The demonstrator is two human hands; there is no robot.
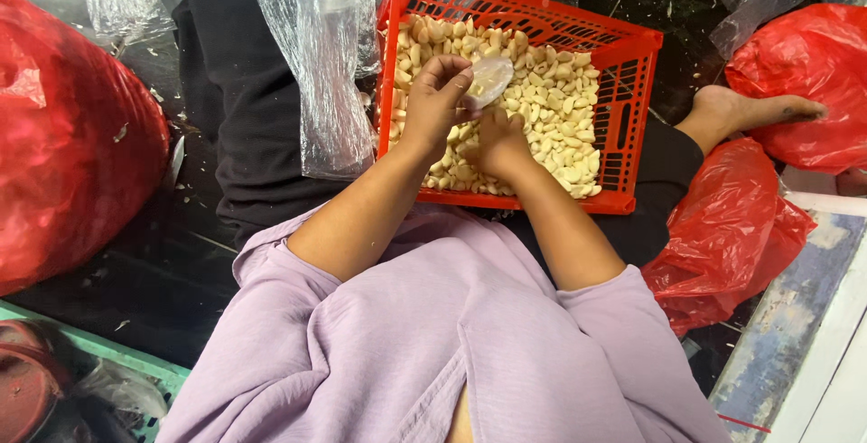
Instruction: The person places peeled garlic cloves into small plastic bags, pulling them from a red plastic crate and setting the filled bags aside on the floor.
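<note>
A red plastic crate (632, 109) sits on my lap, filled with several peeled garlic cloves (551, 100). My left hand (436, 100) hovers over the cloves and pinches a small clear plastic bag (490, 77) by its edge. My right hand (499, 140) is just below the bag, fingers curled down among the cloves; whether it grips any is hidden.
A clear plastic sheet (316, 55) hangs beside the crate's left side. Red plastic bags lie at the left (63, 136), at the right (722, 226) and at the far right (799, 82). My bare foot (741, 109) rests on the dark floor. A green bin edge (108, 353) is at the lower left.
</note>
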